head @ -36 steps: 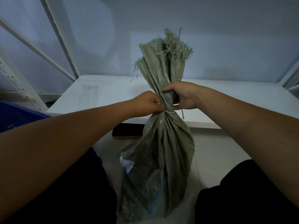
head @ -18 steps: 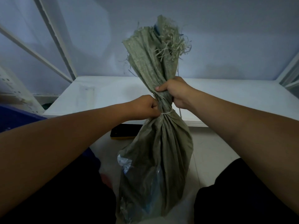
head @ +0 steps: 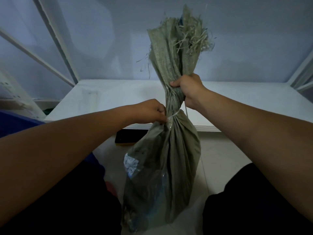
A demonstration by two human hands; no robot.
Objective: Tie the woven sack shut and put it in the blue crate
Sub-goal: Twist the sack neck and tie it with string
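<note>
Sack (head: 169, 167) neck now higher in right hand's (head: 188, 89) fist; left hand (head: 149, 111) pinches white tie (head: 173, 115).

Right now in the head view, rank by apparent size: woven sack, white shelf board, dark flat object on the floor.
1. woven sack, though nearness to the camera inflates it.
2. white shelf board, partly hidden.
3. dark flat object, clearly smallest and partly hidden.
</note>
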